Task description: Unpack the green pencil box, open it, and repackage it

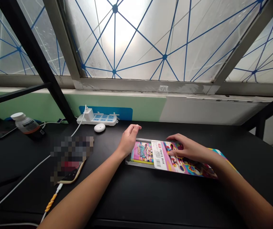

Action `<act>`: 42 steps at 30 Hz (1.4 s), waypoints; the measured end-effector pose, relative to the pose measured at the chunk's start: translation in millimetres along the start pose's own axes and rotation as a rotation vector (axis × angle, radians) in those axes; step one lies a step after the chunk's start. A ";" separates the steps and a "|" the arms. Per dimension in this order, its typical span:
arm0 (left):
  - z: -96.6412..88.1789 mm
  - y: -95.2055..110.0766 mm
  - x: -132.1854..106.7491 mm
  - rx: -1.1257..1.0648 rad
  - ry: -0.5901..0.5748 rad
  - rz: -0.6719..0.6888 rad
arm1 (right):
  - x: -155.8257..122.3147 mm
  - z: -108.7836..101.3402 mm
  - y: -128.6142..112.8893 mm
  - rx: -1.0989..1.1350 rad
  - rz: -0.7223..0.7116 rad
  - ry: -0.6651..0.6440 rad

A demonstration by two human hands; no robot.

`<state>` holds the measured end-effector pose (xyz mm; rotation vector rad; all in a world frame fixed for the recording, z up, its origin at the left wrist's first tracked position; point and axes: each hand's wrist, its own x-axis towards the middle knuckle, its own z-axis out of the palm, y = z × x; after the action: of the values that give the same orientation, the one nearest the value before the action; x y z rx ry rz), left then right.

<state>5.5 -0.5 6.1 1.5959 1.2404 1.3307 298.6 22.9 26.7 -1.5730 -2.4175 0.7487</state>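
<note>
A colourful pencil box (143, 152) lies in a clear plastic tray (138, 164) on the black desk. My left hand (129, 138) is closed at the tray's left end, its fingers curled over the far corner. Across the right part lies a bright printed card (184, 164), with a white "PENCIL BOX" label (159, 154) at its left edge. My right hand (186, 148) holds this card from above, thumb on the printed face and fingers over the far edge. The card reaches right, beneath my right forearm; what lies under it is hidden.
A phone (73, 171) with a charging cable (51, 203) lies left of my left arm. Behind stand a white power strip (103, 119) and a round white case (99, 128). A pill bottle (27, 124) is at far left, near a dark phone (3, 131).
</note>
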 end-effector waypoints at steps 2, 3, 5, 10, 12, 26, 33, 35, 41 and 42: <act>-0.3 1.0 -1.1 0.042 -0.005 0.014 | 13.2 9.1 -28.1 -0.092 -0.068 -0.006; -0.9 1.2 -1.5 0.086 -0.011 0.028 | 20.7 15.0 -43.9 -0.133 -0.106 -0.003; -3.8 1.3 -1.4 0.261 -0.062 0.082 | 35.8 28.9 -75.8 -0.196 -0.173 -0.012; -19.3 1.1 1.5 0.635 -0.259 0.203 | 59.9 56.7 -125.0 -0.235 -0.190 0.014; -24.4 0.8 2.5 0.690 -0.269 0.204 | 60.0 56.9 -123.8 -0.253 -0.174 0.061; -15.5 30.7 -6.3 1.057 -0.003 0.781 | -11.4 13.8 -41.6 -0.426 -0.491 0.692; -38.8 49.5 -8.8 1.079 -0.144 0.874 | -22.3 28.2 -71.9 -0.537 -0.555 0.714; -35.4 47.4 -10.2 1.012 -0.191 0.852 | -20.5 34.4 -74.1 -0.552 -0.540 0.653; -26.1 38.5 -11.4 0.876 -0.292 0.660 | -13.4 54.7 -76.4 -0.525 -0.662 0.323; -26.5 36.1 -11.0 0.881 -0.311 0.607 | -13.9 55.9 -77.5 -0.511 -0.659 0.297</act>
<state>-12.2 -23.0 42.3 2.8468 1.2605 0.7937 219.7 -32.2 18.4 -0.7915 -2.7430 -0.2171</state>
